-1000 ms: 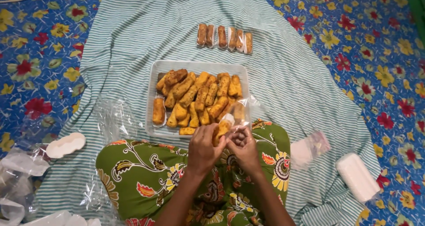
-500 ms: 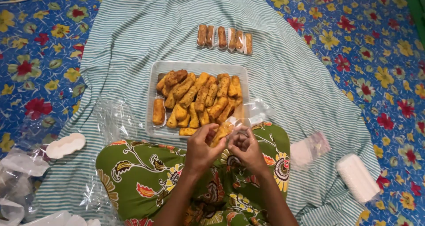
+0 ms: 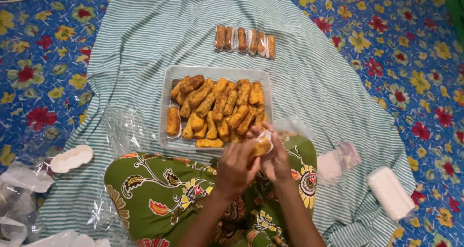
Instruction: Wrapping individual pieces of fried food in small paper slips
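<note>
While raised over the lap, left hand (image 3: 235, 165) and right hand (image 3: 276, 156) grip closed around a fried roll (image 3: 259, 148).

Five wrapped rolls (image 3: 245, 39), one tray (image 3: 166, 109), two hands (image 3: 256, 162).

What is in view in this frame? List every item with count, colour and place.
Tray: one, clear, centre of the cloth, holding a pile of golden-brown fried rolls.
Wrapped rolls: a row of about six, brown, beyond the tray.
Striped cloth: one, teal and white, over a blue floral mat.
Clear plastic bags: loose, left of the tray.
White lid-like piece: one, far left.
Small clear packet: one, right.
White stack: one, lower right.
Held roll: one, golden, partly in clear wrap.
Left hand and right hand: both on the held roll, over a green floral lap.
</note>
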